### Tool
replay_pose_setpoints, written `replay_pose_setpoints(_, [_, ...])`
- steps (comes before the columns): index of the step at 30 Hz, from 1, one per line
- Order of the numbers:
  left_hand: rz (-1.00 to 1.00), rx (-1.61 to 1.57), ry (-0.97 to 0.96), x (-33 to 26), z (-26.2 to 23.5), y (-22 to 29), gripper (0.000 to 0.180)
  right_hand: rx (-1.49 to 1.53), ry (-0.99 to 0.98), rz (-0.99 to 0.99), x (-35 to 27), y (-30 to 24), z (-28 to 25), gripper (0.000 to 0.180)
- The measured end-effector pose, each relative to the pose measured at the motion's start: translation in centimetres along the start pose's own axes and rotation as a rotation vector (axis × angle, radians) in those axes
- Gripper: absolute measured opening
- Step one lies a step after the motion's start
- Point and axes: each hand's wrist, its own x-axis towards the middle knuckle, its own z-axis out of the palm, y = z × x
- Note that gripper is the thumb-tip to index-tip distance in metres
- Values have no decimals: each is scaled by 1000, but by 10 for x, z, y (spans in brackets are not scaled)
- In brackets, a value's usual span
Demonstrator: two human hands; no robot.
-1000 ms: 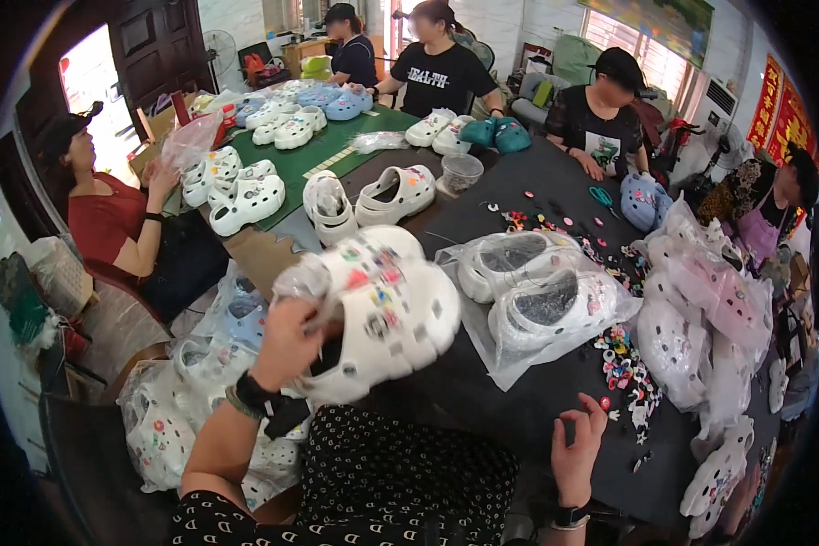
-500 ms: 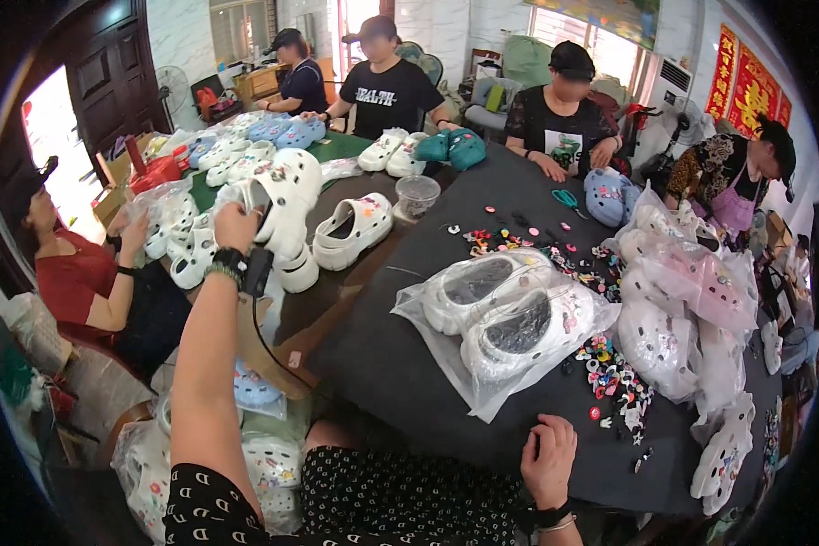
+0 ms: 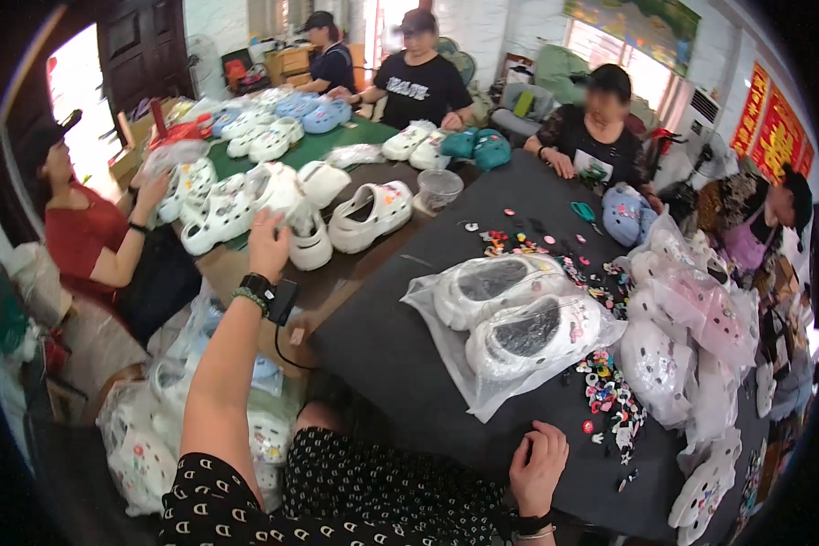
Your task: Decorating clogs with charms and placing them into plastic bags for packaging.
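My left hand (image 3: 268, 246) reaches out at the left, over the near edge of the table, with its fingers apart. Just beyond the fingertips is a white clog (image 3: 278, 189), leaning among other white clogs; whether the fingers still touch it I cannot tell. To the right of that group a white clog (image 3: 371, 218) with charms on it stands upright. My right hand (image 3: 539, 462) rests at the near edge of the black tabletop (image 3: 382, 341), fingers loosely bent and nothing visible in them. Ahead of it lies a pair of white clogs (image 3: 528, 337) in a clear bag.
Small colourful shoe charms (image 3: 610, 391) are strewn beside the bagged pair. More bagged clogs (image 3: 669, 337) pile up at the right, and others (image 3: 141, 455) sit low at the left. A clear tub (image 3: 439, 189) and green scissors (image 3: 584, 213) lie farther back. Several people sit around the table.
My left hand has let go of the white clog it held up and drawn back toward me; the clog now sits lower among the others. My right hand stays at the edge. The view has shifted slightly.
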Motion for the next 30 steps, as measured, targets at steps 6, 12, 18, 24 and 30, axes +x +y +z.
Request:
replay_pose_setpoints(6, [-28,-52,-148,-96,-85,33,21,12,49,-12,-5,6,3,12])
replay_pose_setpoints(12, [-174,239,-155,-197,-184,-19,17,-55,-2,-97,3,-9,-7,14])
replay_pose_setpoints(18, [-416,622,-183,-234,-271,-61,33,-136,40,-171,-3,-7,-10,14])
replay_pose_setpoints(24, [-900,1037,-210,-252,-333,-109,78,-169,64,-171,1,-10,-6,13])
replay_pose_setpoints(30, [-917,1071,-344,-293,-382,-181,39,-154,61,-189,5,-6,-6,11])
